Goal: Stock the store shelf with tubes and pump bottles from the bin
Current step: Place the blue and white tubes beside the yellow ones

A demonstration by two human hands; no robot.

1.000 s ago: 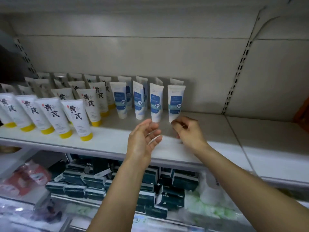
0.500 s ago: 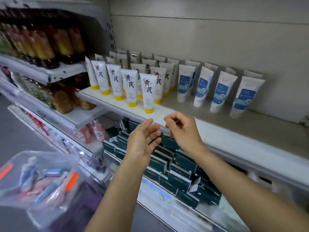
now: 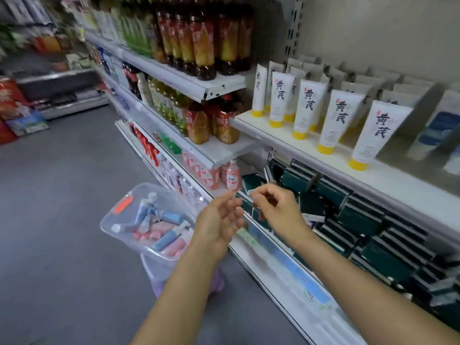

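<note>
A clear plastic bin [image 3: 117, 216] stands low at the left on the floor side, holding several blue and pink tubes and pump bottles [image 3: 163, 226]. The white shelf [image 3: 286, 143] at the right carries a row of white tubes with yellow caps [image 3: 333, 120] and, blurred at the far right, white tubes with blue labels [image 3: 438, 130]. My left hand [image 3: 219, 220] hovers just right of the bin, palm up, fingers relaxed and empty. Beside it my right hand [image 3: 276, 207] has its fingers loosely curled, holding nothing that I can see.
Dark green boxes [image 3: 361, 215] fill the shelf below the tubes. Drink bottles [image 3: 199, 38] line the upper shelves to the left, with pink bottles [image 3: 232, 175] lower down. Grey aisle floor [image 3: 62, 207] spreads to the left.
My view has swung left and down from the tube shelf to the bin and aisle. Both hands have drawn back from the shelf edge and dropped toward the bin, still empty.
</note>
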